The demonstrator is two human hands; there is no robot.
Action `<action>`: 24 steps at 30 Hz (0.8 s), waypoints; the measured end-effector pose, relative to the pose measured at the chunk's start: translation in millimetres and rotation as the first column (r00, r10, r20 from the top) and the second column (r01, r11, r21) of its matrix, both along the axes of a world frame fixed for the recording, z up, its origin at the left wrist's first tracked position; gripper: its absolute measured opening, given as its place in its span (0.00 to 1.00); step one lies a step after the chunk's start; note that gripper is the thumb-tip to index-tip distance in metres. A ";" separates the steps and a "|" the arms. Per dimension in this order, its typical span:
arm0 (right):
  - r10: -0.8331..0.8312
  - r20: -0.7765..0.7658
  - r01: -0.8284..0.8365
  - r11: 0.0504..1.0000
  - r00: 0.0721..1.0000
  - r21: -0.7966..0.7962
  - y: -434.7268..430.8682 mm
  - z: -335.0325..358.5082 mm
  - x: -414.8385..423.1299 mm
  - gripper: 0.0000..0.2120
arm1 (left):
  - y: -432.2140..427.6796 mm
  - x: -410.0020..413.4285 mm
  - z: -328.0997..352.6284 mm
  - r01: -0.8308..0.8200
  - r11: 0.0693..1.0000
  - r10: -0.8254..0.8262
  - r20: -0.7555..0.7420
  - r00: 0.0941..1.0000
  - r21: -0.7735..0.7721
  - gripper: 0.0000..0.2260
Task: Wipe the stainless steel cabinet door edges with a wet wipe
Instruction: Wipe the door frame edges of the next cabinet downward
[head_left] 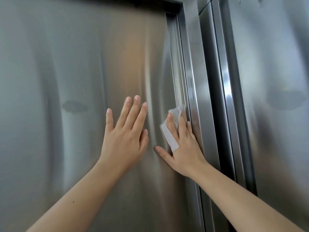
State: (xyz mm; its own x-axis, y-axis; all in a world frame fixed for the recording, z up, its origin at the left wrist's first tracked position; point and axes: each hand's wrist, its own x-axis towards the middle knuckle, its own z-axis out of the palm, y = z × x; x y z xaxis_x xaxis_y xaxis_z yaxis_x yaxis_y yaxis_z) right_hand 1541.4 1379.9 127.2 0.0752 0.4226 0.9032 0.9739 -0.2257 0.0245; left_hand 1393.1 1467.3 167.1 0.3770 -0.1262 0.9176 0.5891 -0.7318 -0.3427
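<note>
Left hand (124, 133) flat on steel door (66, 81), fingers spread, holding nothing. Right hand (182, 144) beside it, apart from the left, pressing white wipe (172, 129) against the door's right edge (181, 91), fingers laid over the wipe, thumb splayed on the panel. Second door (270, 81) to the right, past a dark gap (217, 131)

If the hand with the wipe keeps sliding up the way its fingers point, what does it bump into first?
Probably nothing soon. The right hand and its wipe point up along the door edge, which looks clear until the top corner of the frame.
</note>
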 end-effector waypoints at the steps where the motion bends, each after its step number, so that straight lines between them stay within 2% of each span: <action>1: 0.013 0.006 -0.013 1.000 1.000 0.016 1.6 8.7 0.8 0.41 | 1.1 0.1 2.1 0.002 1.000 -0.001 -0.007 1.000 0.020 0.26; 6: 0.073 0.020 -0.075 0.993 0.997 0.091 4.8 62.1 3.2 0.41 | 3.4 3.7 22.6 -0.001 0.997 0.002 -0.018 1.000 0.080 0.26; 12: 0.138 0.028 -0.140 0.987 0.990 0.082 7.2 49.5 5.4 0.41 | 2.2 6.8 51.5 -0.007 0.997 0.007 0.004 1.000 0.074 0.26; 16: 0.133 0.030 -0.136 0.986 0.991 0.099 9.8 75.2 3.8 0.41 | -0.3 12.9 61.7 -0.013 0.996 0.012 0.006 1.000 0.093 0.26; 20: 0.147 0.032 -0.149 0.981 0.989 0.122 11.1 118.1 4.6 0.42 | -1.0 15.6 83.8 0.027 0.999 -0.028 0.046 0.999 0.027 0.28; 24: 0.131 0.044 -0.136 0.981 0.990 0.138 13.3 119.4 5.3 0.42 | 1.8 11.0 109.9 -0.014 1.000 0.015 0.054 0.998 -0.023 0.32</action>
